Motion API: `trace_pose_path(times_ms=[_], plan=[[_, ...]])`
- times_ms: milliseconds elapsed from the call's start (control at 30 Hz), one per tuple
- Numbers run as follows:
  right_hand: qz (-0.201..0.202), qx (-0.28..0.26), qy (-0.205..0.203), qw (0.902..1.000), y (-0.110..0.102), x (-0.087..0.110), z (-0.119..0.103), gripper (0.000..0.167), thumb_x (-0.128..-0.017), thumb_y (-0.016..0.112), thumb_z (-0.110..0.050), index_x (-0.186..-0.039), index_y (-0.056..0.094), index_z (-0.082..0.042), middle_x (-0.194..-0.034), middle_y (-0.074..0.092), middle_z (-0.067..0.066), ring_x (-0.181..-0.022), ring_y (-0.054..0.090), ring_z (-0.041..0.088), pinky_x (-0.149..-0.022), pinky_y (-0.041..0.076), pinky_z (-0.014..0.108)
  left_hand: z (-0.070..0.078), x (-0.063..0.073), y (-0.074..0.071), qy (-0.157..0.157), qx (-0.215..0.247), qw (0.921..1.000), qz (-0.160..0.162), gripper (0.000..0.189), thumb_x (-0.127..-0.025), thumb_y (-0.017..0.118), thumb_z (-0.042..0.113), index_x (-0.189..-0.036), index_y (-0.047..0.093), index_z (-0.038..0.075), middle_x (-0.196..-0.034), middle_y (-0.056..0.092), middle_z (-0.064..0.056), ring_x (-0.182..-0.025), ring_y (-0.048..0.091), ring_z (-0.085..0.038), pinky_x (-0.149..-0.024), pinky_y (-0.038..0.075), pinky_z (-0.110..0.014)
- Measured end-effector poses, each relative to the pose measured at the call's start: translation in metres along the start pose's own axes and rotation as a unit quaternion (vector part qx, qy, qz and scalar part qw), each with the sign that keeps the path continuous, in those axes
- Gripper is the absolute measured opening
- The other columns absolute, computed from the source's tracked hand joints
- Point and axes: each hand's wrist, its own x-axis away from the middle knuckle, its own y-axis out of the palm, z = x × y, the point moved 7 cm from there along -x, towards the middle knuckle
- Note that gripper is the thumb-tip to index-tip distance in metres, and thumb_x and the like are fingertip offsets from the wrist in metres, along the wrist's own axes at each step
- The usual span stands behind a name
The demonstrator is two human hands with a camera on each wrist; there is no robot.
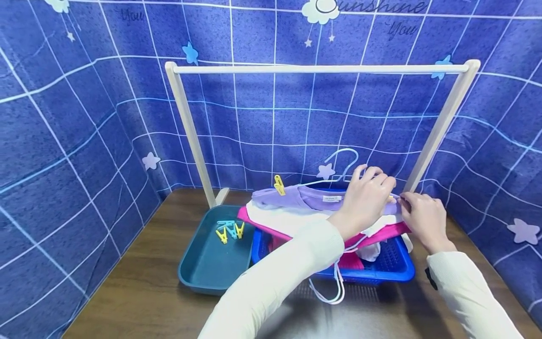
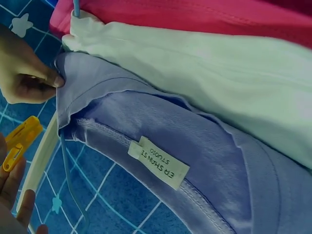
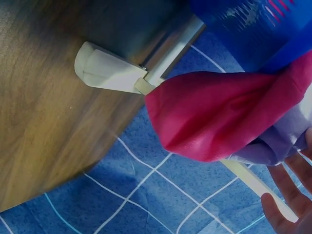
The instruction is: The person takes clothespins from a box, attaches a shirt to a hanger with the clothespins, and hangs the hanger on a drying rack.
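My left hand (image 1: 368,197) pinches a yellow clothespin (image 2: 23,141) beside the shoulder of a purple shirt (image 1: 290,197). That shoulder's edge is pinched between the thumb and fingers of my right hand (image 1: 425,216). The shirt hangs on a light blue hanger (image 1: 353,157) with its hook upward, and a label (image 2: 160,163) shows at the neckline. Another yellow clothespin (image 1: 279,185) grips the shirt's other shoulder. Under the purple shirt lie a white garment (image 1: 271,214) and a pink garment (image 3: 204,117). Hooks of more hangers (image 1: 338,282) point down in front.
Below the clothes stands a blue basket (image 1: 398,273) holding more garments. Left of it, a dark green tray (image 1: 211,273) holds several yellow and teal clothespins (image 1: 230,230). A white rack with a crossbar (image 1: 317,69) rises behind, before a blue patterned curtain (image 1: 237,127).
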Motion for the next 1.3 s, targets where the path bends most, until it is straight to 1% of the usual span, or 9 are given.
trace_pose_path(times_ms=[100,333,467,567,733,867,1000,1133,1300], plan=[[0.001,0.002,0.001,1.0000,-0.002,0.001,0.001,0.010,-0.075,0.062,-0.008,-0.081,0.065,0.000,-0.071,0.065,0.019,-0.061,0.056,0.039,-0.055,0.037,0.051,0.003,-0.006,0.003,0.001,0.001,1.0000,-0.003,0.023,-0.088,0.053,0.043,-0.104,0.059,0.028,-0.108,0.062,0.017,-0.113,0.047,-0.005,-0.107,0.025,-0.034],[0.008,-0.002,0.000,1.0000,-0.002,0.003,0.000,0.010,-0.075,0.064,-0.009,-0.080,0.065,0.000,-0.070,0.065,0.019,-0.060,0.056,0.039,-0.055,0.037,0.051,0.006,-0.014,0.009,0.005,-0.014,0.9999,0.005,0.024,-0.085,0.057,0.040,-0.106,0.059,0.029,-0.108,0.063,0.018,-0.111,0.048,-0.005,-0.107,0.024,-0.034],[0.008,-0.008,-0.002,0.9999,-0.001,0.002,-0.001,0.010,-0.075,0.065,-0.008,-0.081,0.065,0.000,-0.070,0.065,0.018,-0.060,0.056,0.039,-0.055,0.037,0.051,0.005,-0.016,0.012,0.006,-0.029,0.9995,0.009,0.024,-0.084,0.057,0.042,-0.105,0.060,0.029,-0.106,0.063,0.018,-0.110,0.048,-0.005,-0.108,0.024,-0.036],[0.012,-0.008,-0.006,0.9999,-0.001,0.002,-0.002,0.009,-0.076,0.065,-0.008,-0.080,0.065,0.000,-0.069,0.065,0.018,-0.059,0.056,0.039,-0.055,0.037,0.050,0.005,-0.016,0.015,0.011,-0.031,0.9994,0.007,0.024,-0.084,0.057,0.042,-0.104,0.060,0.029,-0.105,0.063,0.018,-0.110,0.048,-0.006,-0.108,0.023,-0.036],[0.019,-0.004,-0.007,0.9998,-0.002,0.003,-0.002,0.010,-0.075,0.065,-0.009,-0.081,0.065,-0.001,-0.070,0.065,0.019,-0.059,0.056,0.039,-0.055,0.037,0.050,0.009,-0.018,0.019,0.023,-0.040,0.9989,0.005,0.024,-0.085,0.056,0.041,-0.105,0.060,0.028,-0.105,0.064,0.017,-0.111,0.048,-0.007,-0.107,0.024,-0.036],[0.019,-0.004,-0.002,0.9998,-0.002,0.005,-0.002,0.012,-0.075,0.064,-0.009,-0.083,0.066,0.000,-0.073,0.066,0.019,-0.063,0.057,0.039,-0.057,0.037,0.051,0.011,-0.020,0.021,0.028,-0.047,0.9985,0.006,0.022,-0.086,0.055,0.040,-0.104,0.061,0.028,-0.104,0.065,0.017,-0.111,0.048,-0.007,-0.106,0.025,-0.036],[0.017,-0.007,0.002,0.9998,-0.002,0.006,-0.002,0.014,-0.075,0.064,-0.010,-0.084,0.066,0.001,-0.076,0.067,0.020,-0.065,0.057,0.038,-0.060,0.038,0.050,0.012,-0.021,0.022,0.029,-0.054,0.9981,0.001,0.019,-0.088,0.054,0.037,-0.103,0.061,0.029,-0.103,0.065,0.017,-0.111,0.048,-0.007,-0.105,0.025,-0.037],[0.022,-0.008,0.000,0.9997,-0.002,0.007,-0.002,0.014,-0.076,0.063,-0.010,-0.084,0.066,0.001,-0.075,0.066,0.020,-0.066,0.057,0.037,-0.062,0.038,0.050,0.013,-0.022,0.023,0.031,-0.061,0.9976,-0.006,0.017,-0.090,0.051,0.031,-0.103,0.061,0.029,-0.103,0.065,0.018,-0.112,0.047,-0.007,-0.106,0.025,-0.036],[0.028,-0.012,-0.001,0.9996,-0.001,0.008,-0.002,0.013,-0.076,0.063,-0.011,-0.083,0.066,0.000,-0.074,0.066,0.020,-0.066,0.056,0.037,-0.063,0.037,0.050,0.014,-0.024,0.025,0.030,-0.064,0.9972,-0.023,0.018,-0.090,0.048,0.027,-0.103,0.060,0.030,-0.103,0.065,0.018,-0.112,0.046,-0.007,-0.106,0.024,-0.036]])
